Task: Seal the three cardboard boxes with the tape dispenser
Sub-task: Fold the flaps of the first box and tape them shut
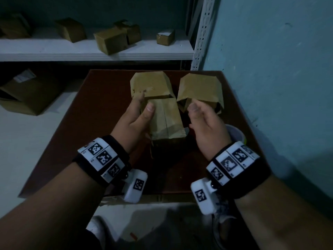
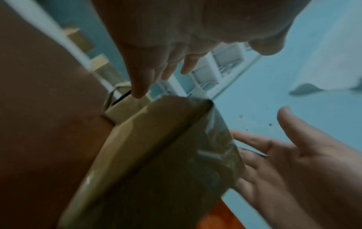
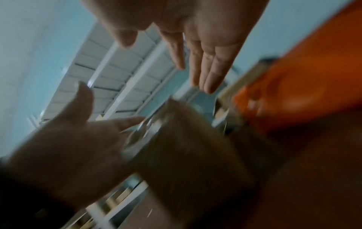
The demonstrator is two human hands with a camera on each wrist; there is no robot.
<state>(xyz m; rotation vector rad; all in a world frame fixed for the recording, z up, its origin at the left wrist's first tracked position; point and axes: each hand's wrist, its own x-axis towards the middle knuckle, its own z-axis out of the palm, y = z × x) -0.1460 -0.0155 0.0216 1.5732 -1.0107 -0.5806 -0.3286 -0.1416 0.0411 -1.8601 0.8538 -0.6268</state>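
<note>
Three brown cardboard boxes stand on a dark brown table (image 1: 100,123). The near box (image 1: 166,120) (image 2: 156,155) (image 3: 186,147) has its top flaps folded together, and shiny clear tape (image 2: 217,139) shows on one side. The back left box (image 1: 151,85) and back right box (image 1: 200,89) have flaps standing loose. My left hand (image 1: 144,105) (image 2: 156,69) lies along the near box's left side with straight fingers and its thumb over the top. My right hand (image 1: 195,108) (image 3: 186,54) hovers open just right of that box. A white round roll (image 1: 236,134) is partly hidden behind my right hand.
A white shelf (image 1: 108,51) behind the table carries several small cardboard boxes. A larger open carton (image 1: 30,94) sits on the floor at the left. A blue wall (image 1: 270,69) and a perforated metal upright (image 1: 203,33) close off the right side.
</note>
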